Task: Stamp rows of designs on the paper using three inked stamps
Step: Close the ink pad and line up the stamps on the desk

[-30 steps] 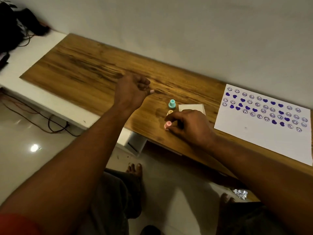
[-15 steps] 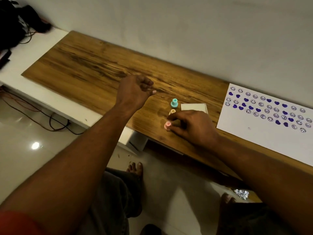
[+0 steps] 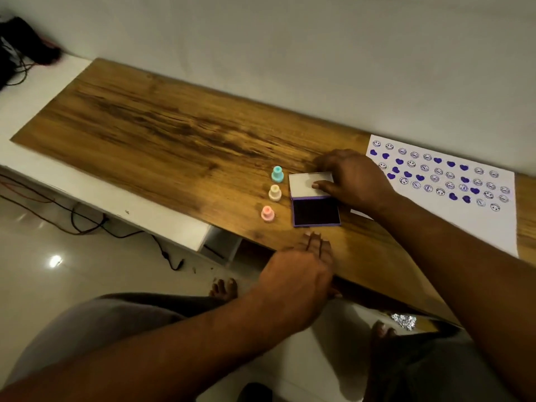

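Note:
Three small stamps stand in a column on the wooden table (image 3: 174, 134): a teal stamp (image 3: 277, 174), a cream stamp (image 3: 275, 193) and a pink stamp (image 3: 267, 213). Right of them lies an ink pad (image 3: 316, 212) with its dark purple pad showing and its white lid (image 3: 304, 184) folded back. My right hand (image 3: 351, 178) holds the lid, thumb on top of it. My left hand (image 3: 301, 274) rests at the table's near edge, fingers out flat, holding nothing. The white paper (image 3: 464, 216) at the right carries rows of purple smileys and hearts.
A white wall runs along the table's far side. A white shelf (image 3: 37, 94) with black cables and dark gear sits at the left. Below the table are tiled floor, cables and my bare feet (image 3: 223, 288).
My right hand let go of the pink stamp and moved to the ink pad, whose lid now stands open. My left hand came back from the table's middle to its near edge.

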`<state>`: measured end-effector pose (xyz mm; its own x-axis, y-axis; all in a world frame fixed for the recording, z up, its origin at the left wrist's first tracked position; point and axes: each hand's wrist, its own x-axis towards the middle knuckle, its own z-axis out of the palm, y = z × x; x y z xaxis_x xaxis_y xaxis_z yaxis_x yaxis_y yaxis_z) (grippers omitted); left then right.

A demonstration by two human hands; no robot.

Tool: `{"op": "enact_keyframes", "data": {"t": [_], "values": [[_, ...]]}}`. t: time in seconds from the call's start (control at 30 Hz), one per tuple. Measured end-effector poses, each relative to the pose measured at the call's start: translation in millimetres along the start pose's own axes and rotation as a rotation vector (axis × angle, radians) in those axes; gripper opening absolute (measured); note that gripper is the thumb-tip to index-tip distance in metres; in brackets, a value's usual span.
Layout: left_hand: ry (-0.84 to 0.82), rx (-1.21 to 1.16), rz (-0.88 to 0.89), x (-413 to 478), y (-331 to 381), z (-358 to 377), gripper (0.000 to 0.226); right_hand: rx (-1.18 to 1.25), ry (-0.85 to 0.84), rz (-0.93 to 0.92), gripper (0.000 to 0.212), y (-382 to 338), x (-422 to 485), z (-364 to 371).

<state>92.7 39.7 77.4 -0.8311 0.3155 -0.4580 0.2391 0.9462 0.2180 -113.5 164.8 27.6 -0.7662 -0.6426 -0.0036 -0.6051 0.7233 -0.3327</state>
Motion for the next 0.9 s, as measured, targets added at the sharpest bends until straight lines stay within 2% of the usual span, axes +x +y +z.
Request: {"op": "enact_keyframes", "data": {"t": [0.1,0.27,0.57,0.77,0.9], "values": [[-0.004,0.023,-0.018,2,-3,5,0.101,0.001,-0.027,-0.022,0.053,1,-1,2],[0.020,0.070,-0.031,5,-6,16,0.110,0.053,-0.032,-0.037,0.043,4,0,3],[0.012,0.121,-0.039,10,-11,25,0.112,0.098,-0.019,-0.009,0.034,1,4,5],[0.011,0.090,-0.050,11,-11,24,0.112,0.276,0.019,0.066,0.026,-6,-1,-9],[0.016,0.080,-0.061,10,-11,21,0.112,0.366,-0.015,0.019,0.018,-15,-16,-24]]}}
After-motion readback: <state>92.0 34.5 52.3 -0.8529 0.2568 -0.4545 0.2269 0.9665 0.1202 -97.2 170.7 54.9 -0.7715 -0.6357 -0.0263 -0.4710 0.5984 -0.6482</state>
